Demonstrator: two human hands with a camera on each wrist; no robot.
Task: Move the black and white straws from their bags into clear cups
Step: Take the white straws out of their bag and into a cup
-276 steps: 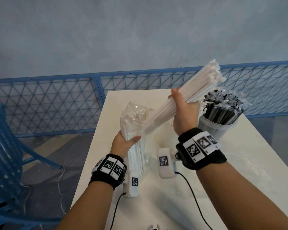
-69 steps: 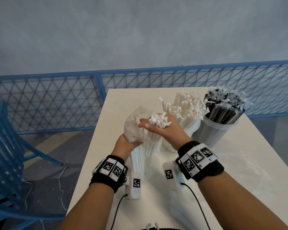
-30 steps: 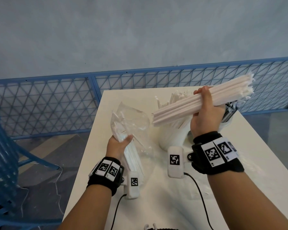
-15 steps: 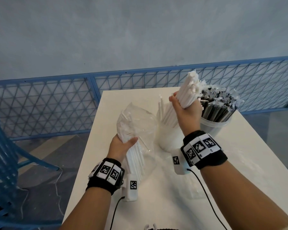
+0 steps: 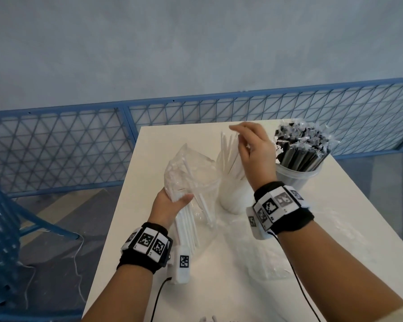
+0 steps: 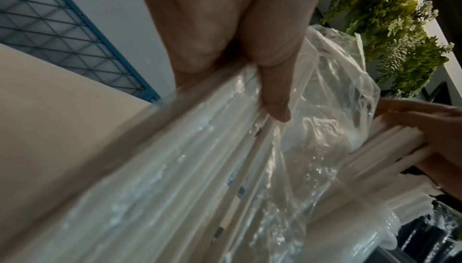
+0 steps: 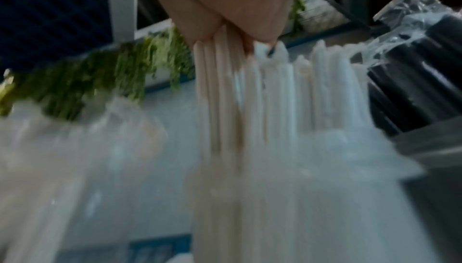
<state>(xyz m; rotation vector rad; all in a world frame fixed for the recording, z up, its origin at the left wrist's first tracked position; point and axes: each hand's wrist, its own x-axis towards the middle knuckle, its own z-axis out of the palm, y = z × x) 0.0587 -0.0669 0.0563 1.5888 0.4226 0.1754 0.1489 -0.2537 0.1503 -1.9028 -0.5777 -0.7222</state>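
Observation:
On the white table (image 5: 230, 293) my left hand (image 5: 175, 202) grips a clear plastic bag (image 5: 191, 168) holding white straws (image 5: 186, 226), its mouth tilted up and right. In the left wrist view the thumb (image 6: 272, 99) presses the bag (image 6: 325, 89) against the straws. My right hand (image 5: 240, 141) hovers over a clear cup (image 5: 230, 198), fingers loosely extended and touching the tops of the white straws (image 5: 230, 149) standing in it. Those straws (image 7: 225, 89) hang blurred below the right hand's palm (image 7: 225, 10). Black wrapped straws (image 5: 300, 147) fill a second clear cup (image 5: 296, 180) at the right.
A flattened clear bag (image 5: 272, 259) lies on the table in front of the cups. A blue mesh fence (image 5: 79, 147) runs behind the table. A blue chair (image 5: 0, 228) stands at the left. Cables trail from both wrist cameras.
My right hand carried a bundle of white straws from the bag, stood it in the cup, and now loosens over the straw tops. The left hand kept holding the bag.

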